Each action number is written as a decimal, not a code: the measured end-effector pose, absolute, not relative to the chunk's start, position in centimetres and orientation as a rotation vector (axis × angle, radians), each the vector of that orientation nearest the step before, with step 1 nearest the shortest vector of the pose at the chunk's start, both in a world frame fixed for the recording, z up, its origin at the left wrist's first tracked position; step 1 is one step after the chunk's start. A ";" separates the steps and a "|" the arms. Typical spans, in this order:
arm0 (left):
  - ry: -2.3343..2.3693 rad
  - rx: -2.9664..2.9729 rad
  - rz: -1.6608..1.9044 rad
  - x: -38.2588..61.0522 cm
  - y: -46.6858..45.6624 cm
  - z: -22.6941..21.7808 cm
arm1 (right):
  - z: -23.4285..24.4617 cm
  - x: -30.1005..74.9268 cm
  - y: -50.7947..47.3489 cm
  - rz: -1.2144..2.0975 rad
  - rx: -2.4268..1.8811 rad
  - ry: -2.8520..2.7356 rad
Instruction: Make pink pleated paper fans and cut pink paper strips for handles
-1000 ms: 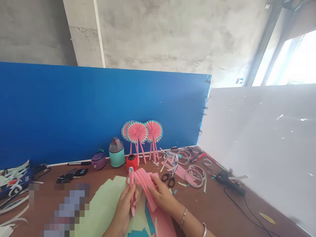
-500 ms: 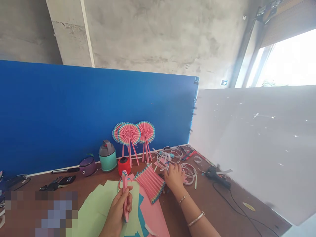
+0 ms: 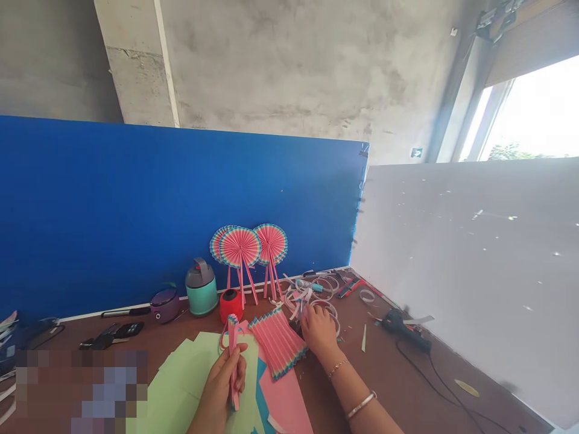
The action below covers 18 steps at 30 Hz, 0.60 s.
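Brown desk (image 3: 384, 386), pink pleated sheet (image 3: 278, 345) lying aslant, right hand (image 3: 319, 328) near paper strips (image 3: 293, 299), its hold hidden, left hand (image 3: 225, 369) pinching a slim folded bundle (image 3: 233, 336), nearly upright in view, blue-edged tip above the thumb, lower end below the fingers.

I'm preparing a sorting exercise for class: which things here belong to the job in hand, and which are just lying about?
Likely the job's:
folded pink strip in the left hand
pleated pink paper
paper fans
green paper

Apparently just lying about:
purple container
red container
turquoise container
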State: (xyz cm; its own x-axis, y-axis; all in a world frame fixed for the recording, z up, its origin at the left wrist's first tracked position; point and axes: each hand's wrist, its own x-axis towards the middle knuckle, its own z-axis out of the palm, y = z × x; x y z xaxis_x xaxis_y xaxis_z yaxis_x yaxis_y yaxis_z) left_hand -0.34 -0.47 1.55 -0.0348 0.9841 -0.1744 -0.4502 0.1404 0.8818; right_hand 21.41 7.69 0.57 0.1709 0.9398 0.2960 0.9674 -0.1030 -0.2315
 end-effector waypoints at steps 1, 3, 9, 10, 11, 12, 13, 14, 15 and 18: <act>0.987 0.714 1.330 -0.3 -0.5 1.5 | 0.7 21.1 7.8 -0.127 -2.081 -1.802; 0.993 0.711 1.324 -0.4 -0.5 1.4 | 1.0 20.5 8.3 -0.167 -2.047 -1.826; 0.976 0.736 1.311 -0.7 -0.1 0.6 | 0.9 18.9 11.7 -0.076 -1.933 -1.985; 0.973 0.735 1.318 -0.7 -0.1 0.6 | 0.8 18.9 12.2 -0.053 -1.936 -1.982; 0.972 0.736 1.325 -0.8 -0.1 0.6 | 0.8 18.9 12.6 -0.033 -1.938 -1.974; 0.974 0.740 1.330 -0.8 0.0 0.6 | 0.7 18.9 12.9 -0.014 -1.935 -1.965; 0.978 0.745 1.338 -0.8 -0.1 0.8 | 0.8 19.0 13.1 0.003 -1.928 -1.954; 0.983 0.755 1.338 -0.8 -0.1 0.9 | 0.9 19.1 13.3 0.021 -1.915 -1.941; 0.988 0.761 1.343 -0.8 -0.2 1.1 | 1.1 19.2 13.3 0.043 -1.894 -1.928; 0.986 0.764 1.334 -0.8 -0.5 1.6 | 1.9 19.3 13.4 0.128 -1.788 -1.859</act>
State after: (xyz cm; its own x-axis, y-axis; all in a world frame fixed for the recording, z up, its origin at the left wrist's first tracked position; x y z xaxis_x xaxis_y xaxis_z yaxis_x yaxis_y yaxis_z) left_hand -0.76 -0.45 1.58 -0.0335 0.9896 -0.1398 -0.4235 0.1127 0.8989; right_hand 19.26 13.37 1.89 0.0377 0.9472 0.3184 0.8947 0.1099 -0.4329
